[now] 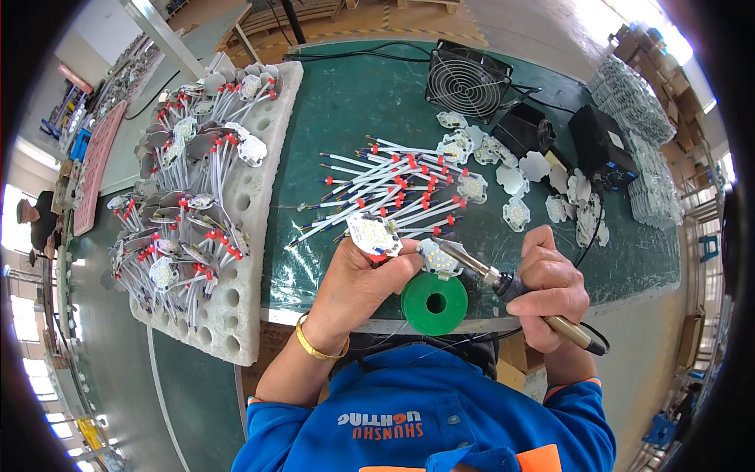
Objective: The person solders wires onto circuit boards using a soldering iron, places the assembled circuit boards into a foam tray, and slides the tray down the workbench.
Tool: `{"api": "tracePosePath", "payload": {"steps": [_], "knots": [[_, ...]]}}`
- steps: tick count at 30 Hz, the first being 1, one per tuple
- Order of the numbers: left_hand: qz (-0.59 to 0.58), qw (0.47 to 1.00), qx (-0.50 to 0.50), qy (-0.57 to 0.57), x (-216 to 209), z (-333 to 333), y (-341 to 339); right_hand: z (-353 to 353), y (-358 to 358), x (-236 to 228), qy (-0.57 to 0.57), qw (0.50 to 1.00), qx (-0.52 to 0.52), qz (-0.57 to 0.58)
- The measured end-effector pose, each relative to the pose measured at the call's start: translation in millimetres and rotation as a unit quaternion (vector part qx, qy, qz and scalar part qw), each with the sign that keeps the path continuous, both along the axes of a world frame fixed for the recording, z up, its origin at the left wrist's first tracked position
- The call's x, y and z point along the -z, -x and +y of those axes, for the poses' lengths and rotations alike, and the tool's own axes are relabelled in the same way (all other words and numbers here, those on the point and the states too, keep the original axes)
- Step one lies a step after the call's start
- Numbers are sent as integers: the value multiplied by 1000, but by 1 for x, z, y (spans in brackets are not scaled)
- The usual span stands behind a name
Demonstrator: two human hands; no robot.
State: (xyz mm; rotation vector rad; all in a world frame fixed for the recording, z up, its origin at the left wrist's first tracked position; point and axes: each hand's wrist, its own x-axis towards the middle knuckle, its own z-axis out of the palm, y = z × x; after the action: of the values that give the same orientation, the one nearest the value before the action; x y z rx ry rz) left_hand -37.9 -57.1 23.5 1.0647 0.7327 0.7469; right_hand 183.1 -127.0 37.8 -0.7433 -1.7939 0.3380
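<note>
Two hands meet at six o'clock on the counter point(330, 118): the left hand point(358, 287) pinches a small white light board point(372, 234), and the right hand point(550, 287), wrapped round the soldering iron point(503, 285), should probably touch the tip briefly and steadily.

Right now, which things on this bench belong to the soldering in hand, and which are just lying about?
In use:
- left hand holding a small light board
- right hand holding the soldering iron
- green solder spool
- second light board at the iron's tip
- pile of white wires

Lying about:
- fan
- black box
- foam tray of wired boards
- loose boards
</note>
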Motion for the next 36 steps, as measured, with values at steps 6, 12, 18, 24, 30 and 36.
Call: {"api": "tracePosePath", "payload": {"steps": [6, 12, 18, 24, 30, 36], "knots": [[-35, 999, -3, 10, 3, -2, -6, 12, 13, 2, -10, 992, 105, -74], [46, 996, 74, -25, -11, 2, -9, 20, 29, 10, 40, 993, 102, -42], [-24, 996, 52, -70, 3, 1, -7, 17, 25, 3, 135, 989, 47, 32], [-58, 992, 26, -107, 9, 4, -10, 18, 24, 6, 156, 985, 47, 65], [-65, 990, 10, -122, 9, 6, -8, 23, 26, 8, 133, 989, 22, 63], [-70, 990, 5, -118, 14, 10, -15, 25, 31, 13, 136, 986, 39, 91]]}}
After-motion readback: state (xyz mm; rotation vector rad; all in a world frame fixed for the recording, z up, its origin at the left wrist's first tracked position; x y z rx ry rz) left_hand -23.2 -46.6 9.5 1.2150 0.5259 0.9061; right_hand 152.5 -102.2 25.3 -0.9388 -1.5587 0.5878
